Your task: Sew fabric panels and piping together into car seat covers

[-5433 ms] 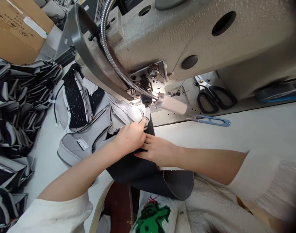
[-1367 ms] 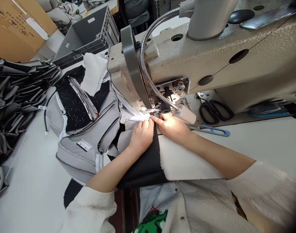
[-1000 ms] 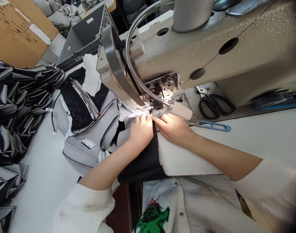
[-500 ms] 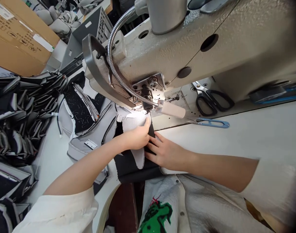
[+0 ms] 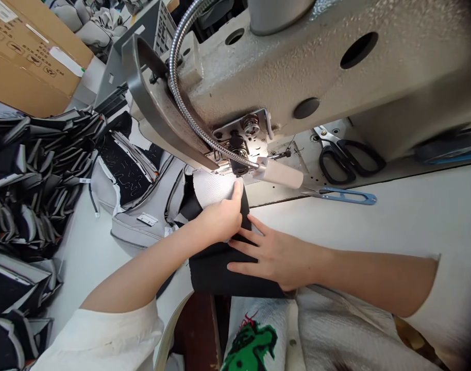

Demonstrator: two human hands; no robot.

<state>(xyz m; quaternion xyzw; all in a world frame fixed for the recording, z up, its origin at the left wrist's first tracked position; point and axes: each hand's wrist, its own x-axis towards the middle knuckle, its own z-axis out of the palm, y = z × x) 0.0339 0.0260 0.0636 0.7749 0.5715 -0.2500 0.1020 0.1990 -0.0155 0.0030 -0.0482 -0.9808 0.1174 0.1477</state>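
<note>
A piece of light grey mesh fabric point(image 5: 211, 189) lies over black fabric point(image 5: 216, 273), its far edge under the needle area of a sewing machine point(image 5: 223, 87). My left hand point(image 5: 226, 219) is closed on the grey piece, its forefinger stretched along the edge close to the presser foot; the folded fingers are partly hidden. Beside it, my right hand point(image 5: 272, 252) rests flat on the black fabric with fingers spread. The machine's lamp point(image 5: 280, 172) lights the spot, and its glare hides the exact stitching point.
Black-handled scissors point(image 5: 346, 159) lie on the machine bed, with blue thread snips point(image 5: 343, 196) at its edge. Left of the machine sits a grey sewn bag part point(image 5: 137, 221). Stacked black and grey pieces point(image 5: 34, 196) fill the far left, below a cardboard box point(image 5: 38, 56).
The grey piece has gone further under the machine, and its pointed tail is now covered by my left hand. My right hand's fingers have spread wider, and more black fabric shows at the front.
</note>
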